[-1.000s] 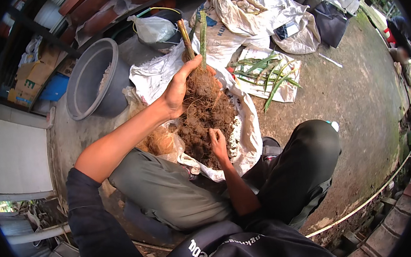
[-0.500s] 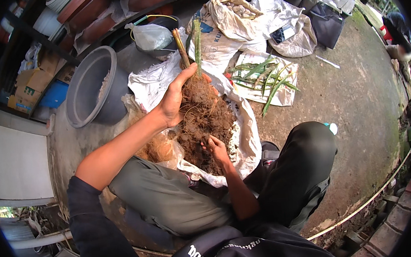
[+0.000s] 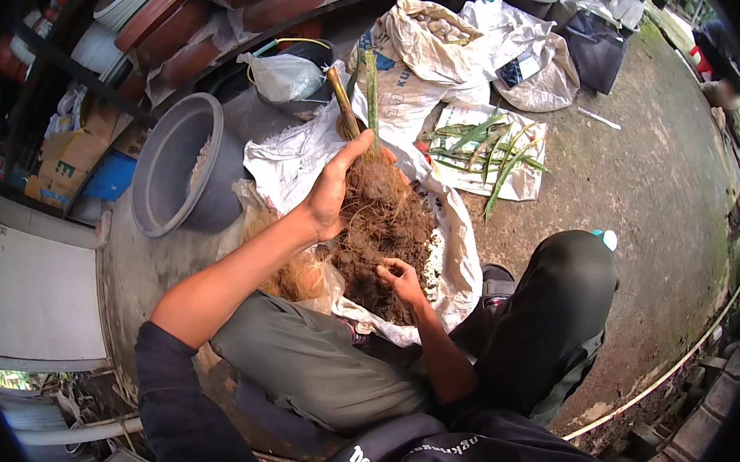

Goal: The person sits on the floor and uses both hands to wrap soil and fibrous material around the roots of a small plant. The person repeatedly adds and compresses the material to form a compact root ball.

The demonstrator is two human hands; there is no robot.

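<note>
My left hand [image 3: 331,195] is closed around the base of an uprooted plant with trimmed green and brown stalks [image 3: 370,92]. Its tangled root ball [image 3: 373,194], caked with dark soil, hangs over an open white sack [image 3: 458,263]. Below the roots, my right hand [image 3: 403,282] has its thumb and fingers pinched together close to the loose brown soil [image 3: 372,274]. Whatever those fingertips hold is too small to make out. Small white granules [image 3: 433,265] lie along the right side of the soil. Pale fibre [image 3: 300,280] sits in clear plastic beside the sack.
Cut green leaves [image 3: 489,148] lie on a flattened white bag to the right. A large grey tub [image 3: 178,168] stands at the left, and a filled woven sack [image 3: 417,53] behind. Brown pots [image 3: 198,36] crowd the shelf. My bent knees flank the soil sack.
The whole view has shifted slightly, so the scene sits a little lower and further right. Both hands keep nearly the same places and grips relative to the plant and soil.
</note>
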